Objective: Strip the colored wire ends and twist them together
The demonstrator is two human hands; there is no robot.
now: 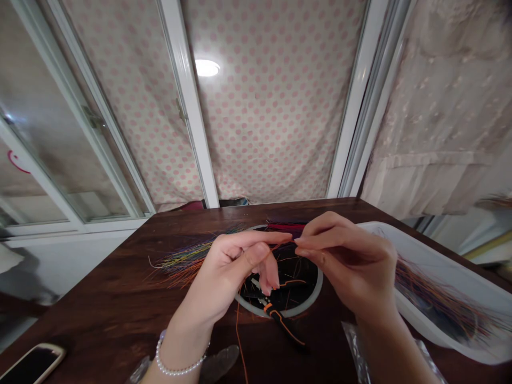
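Above a dark round tray with a pale rim (316, 296), my left hand (236, 264) holds a thin orange wire (239, 333) between thumb and fingers, its index finger stretched to the right. The wire hangs down toward the table's front edge. My right hand (352, 261) pinches the orange wire close to my left fingertip. Beneath my hands, pliers (282, 322) with black and orange handles lie partly on the tray. Small wire bits are scattered in the tray.
Bundles of coloured wires (180, 261) lie left of the tray, and red ones (282, 226) behind it. A white bin (428, 333) with more wires stands at the right. A phone (34, 365) lies front left on the dark table (108, 298). Clear plastic pieces lie near my wrists.
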